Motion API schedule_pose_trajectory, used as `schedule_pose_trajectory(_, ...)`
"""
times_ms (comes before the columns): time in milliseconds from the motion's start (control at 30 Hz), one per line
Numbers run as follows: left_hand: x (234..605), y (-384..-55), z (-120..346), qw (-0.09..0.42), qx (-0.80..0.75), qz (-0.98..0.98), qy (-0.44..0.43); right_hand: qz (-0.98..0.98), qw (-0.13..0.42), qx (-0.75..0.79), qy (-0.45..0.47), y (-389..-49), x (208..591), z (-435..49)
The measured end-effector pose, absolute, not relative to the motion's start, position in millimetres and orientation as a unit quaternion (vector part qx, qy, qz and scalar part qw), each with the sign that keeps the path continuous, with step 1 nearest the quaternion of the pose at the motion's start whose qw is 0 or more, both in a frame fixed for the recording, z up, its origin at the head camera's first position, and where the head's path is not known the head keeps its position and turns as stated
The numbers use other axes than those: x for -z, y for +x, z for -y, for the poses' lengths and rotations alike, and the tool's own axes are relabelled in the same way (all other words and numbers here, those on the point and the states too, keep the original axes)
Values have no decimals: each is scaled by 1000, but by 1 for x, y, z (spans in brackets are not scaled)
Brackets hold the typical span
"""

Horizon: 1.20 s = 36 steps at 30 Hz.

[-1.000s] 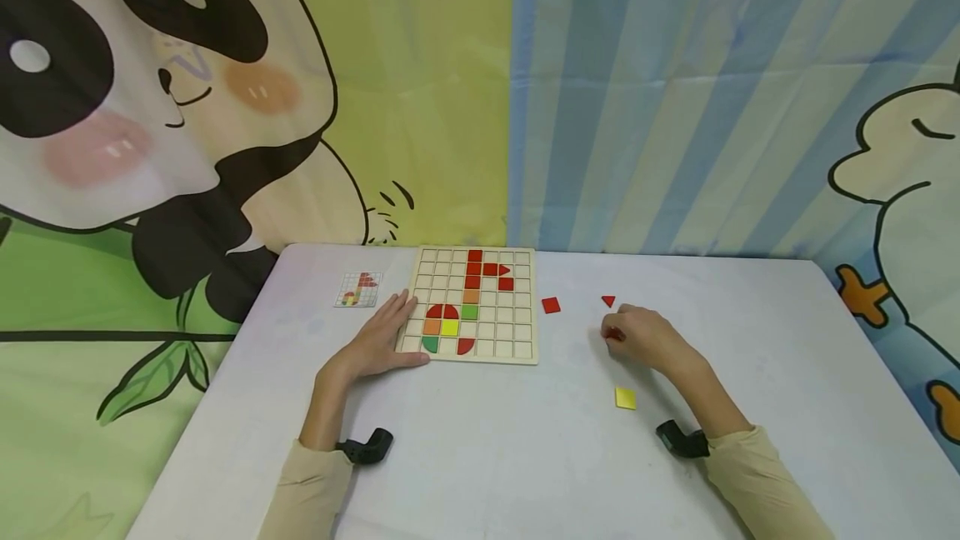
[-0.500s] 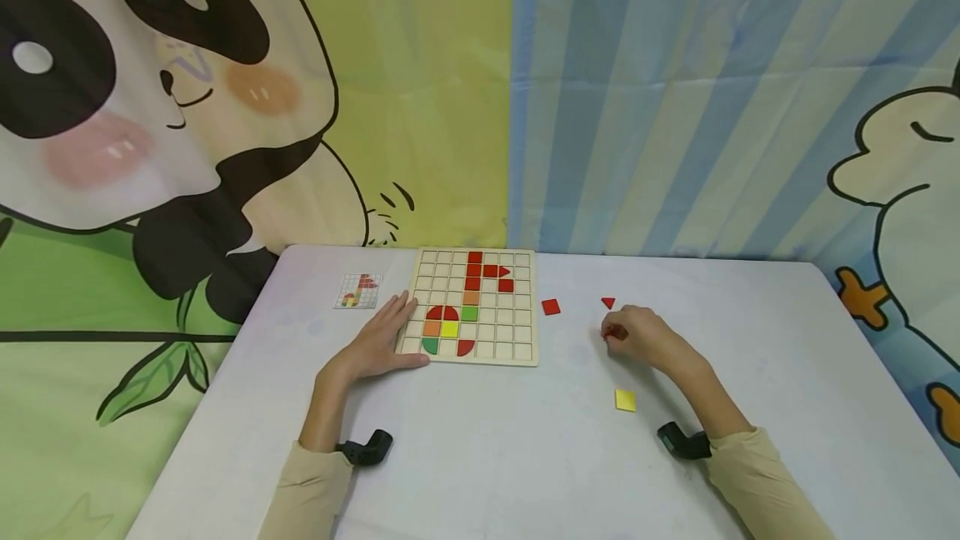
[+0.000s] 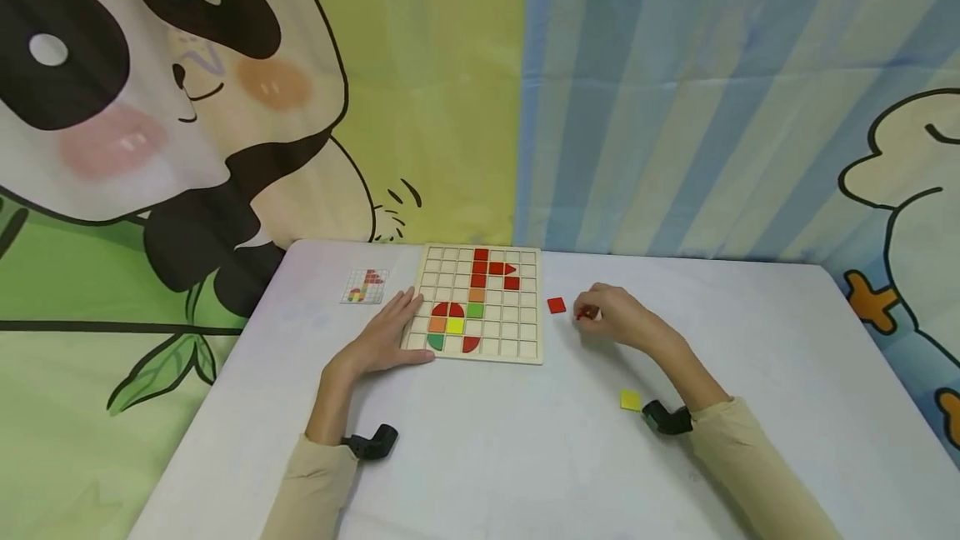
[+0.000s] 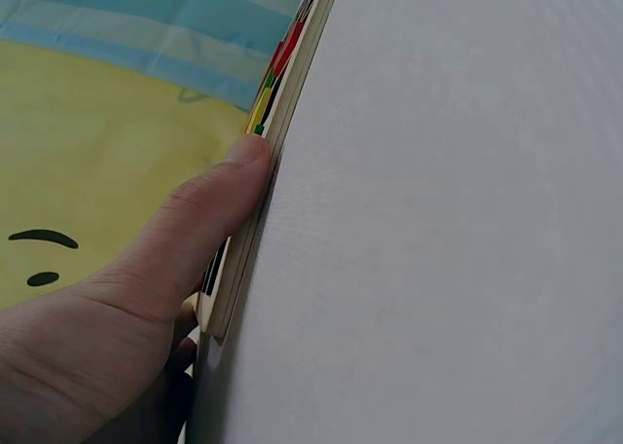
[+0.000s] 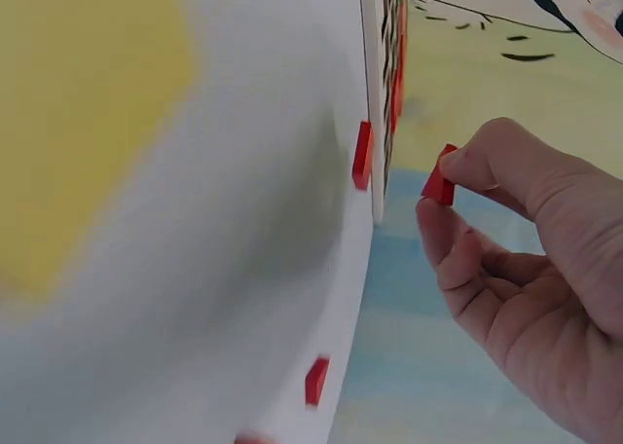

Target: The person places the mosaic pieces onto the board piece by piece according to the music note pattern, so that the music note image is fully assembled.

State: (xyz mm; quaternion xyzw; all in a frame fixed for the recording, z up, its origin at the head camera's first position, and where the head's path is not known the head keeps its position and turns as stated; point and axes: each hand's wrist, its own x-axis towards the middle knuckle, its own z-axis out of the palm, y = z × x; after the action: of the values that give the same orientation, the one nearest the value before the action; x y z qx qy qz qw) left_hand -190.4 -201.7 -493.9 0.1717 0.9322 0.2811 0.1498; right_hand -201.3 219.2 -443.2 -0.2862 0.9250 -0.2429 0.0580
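Note:
My left hand (image 3: pixel 382 336) rests at the near left corner of the wooden grid board (image 3: pixel 510 332), its fingers along the left edge. In the left wrist view the thumb (image 4: pixel 219 191) lies against the board's front edge. Several red, orange, yellow and green tiles sit in the board's cells. To the right of the board, my right hand (image 3: pixel 618 317) pinches a small red tile (image 5: pixel 441 176) between thumb and finger, raised off the table. Its full outline is partly covered. A loose red square tile (image 3: pixel 556 305) lies between the board and that hand.
A small printed pattern card (image 3: pixel 364 286) lies left of the board. Nearer the front, a yellow square tile (image 3: pixel 630 400) lies by the right wrist camera. The right wrist view shows another red tile (image 5: pixel 316 381) on the white table (image 3: pixel 480 457).
My right hand has moved left towards the board with the red tile, nearing the loose red square. The left hand stays on the board. The head view has shifted slightly.

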Motion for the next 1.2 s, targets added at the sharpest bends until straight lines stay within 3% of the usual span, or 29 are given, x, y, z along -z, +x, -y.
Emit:
schedule_pose_trajectory(367, 495, -187, 199, 148, -284, -932, 170, -908, 87, 240, -331, -278, 462, -157)
schedule_pose_trajectory(600, 490, -187, 199, 149, -287, -932, 167, -904, 66, 220, -361, -286, 464, -148)
schedule_pose_trajectory(1200, 491, -189, 201, 153, -284, -932, 166, -914, 94, 186, -348, -288, 454, -139)
